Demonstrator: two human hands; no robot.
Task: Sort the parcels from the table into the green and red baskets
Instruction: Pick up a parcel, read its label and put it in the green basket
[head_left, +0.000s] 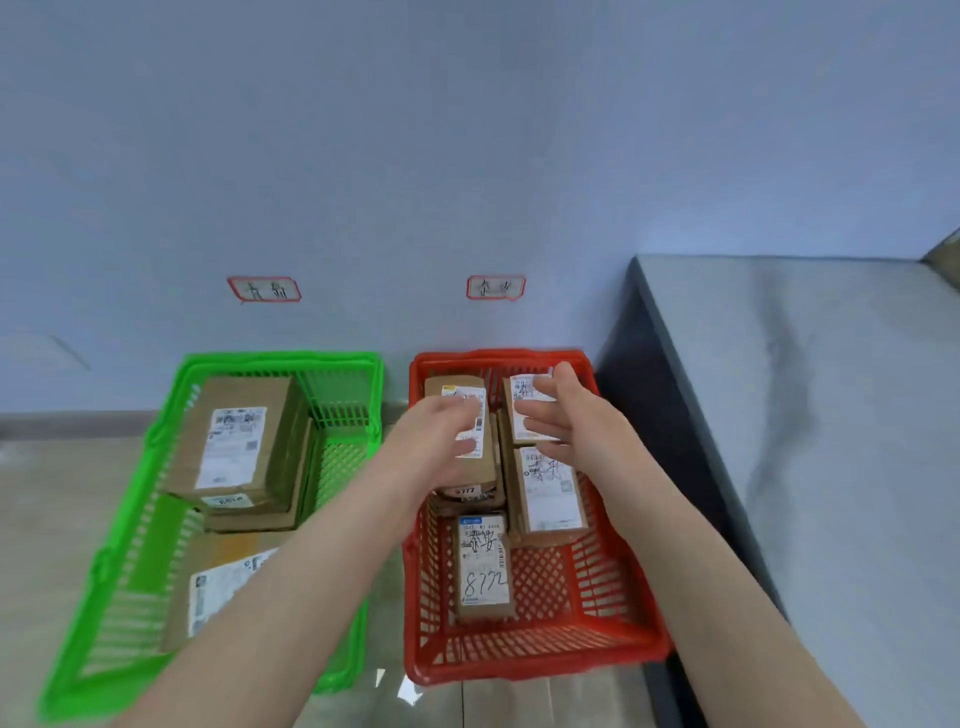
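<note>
Your two bare forearms enter from the lower edge and converge over the red basket, which stands on the floor. The left forearm crosses the near right corner of the green basket.

Below your left wrist, in the near half of the red basket, lies the parcel marked 8772, label up. Just below your right wrist lies a longer labelled parcel. Left of your left forearm, a flat parcel lies in the near part of the green basket, partly hidden by the arm.

Your left hand is palm down, with its fingers straight and slightly spread over a stack of parcels at the far left of the red basket. It grips nothing, and you cannot tell whether the fingertips touch the top label. Your right hand is wide, thumb up and fingers straight, in front of the far-right parcel. It holds nothing, and contact cannot be told. A narrow gap separates the hands.

Well left of your left hand, a large carton rests on a flatter parcel in the far part of the green basket.

Right of your right hand stands the grey-topped table. Beyond both hands, a red-bordered wall label hangs above each basket: the left label and the right label.
</note>
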